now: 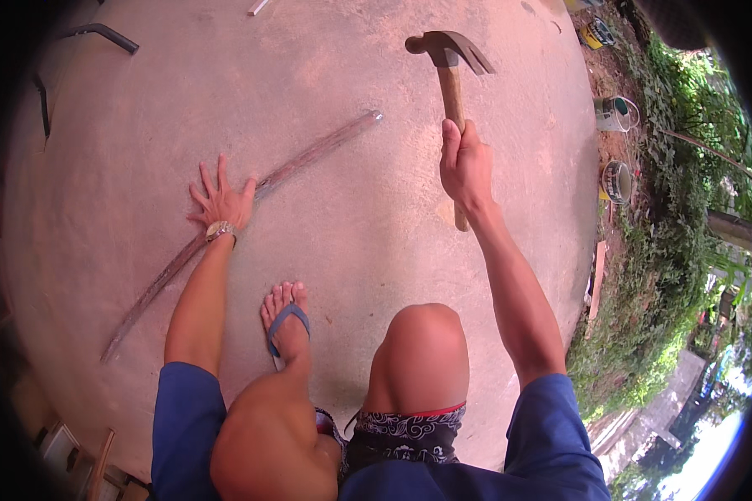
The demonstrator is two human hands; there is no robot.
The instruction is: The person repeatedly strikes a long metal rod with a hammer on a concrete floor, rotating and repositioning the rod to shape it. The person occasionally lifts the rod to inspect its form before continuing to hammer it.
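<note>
A claw hammer with a dark steel head and a wooden handle is raised upright in my right hand. Its claw points right, and the handle's end shows below my fist. On the concrete lies a long, thin reddish-brown bar, slanting from lower left to upper right; its upper right tip looks bright and shiny. My left hand, fingers spread, presses flat across the bar's middle and hides part of it. A wristwatch is on that wrist. The hammer head is apart from the bar.
My sandalled foot rests just below the bar. Dark bent metal legs stand at the upper left. Several buckets, among them a white pail, line the slab's right edge beside plants. A wooden stick is at lower left.
</note>
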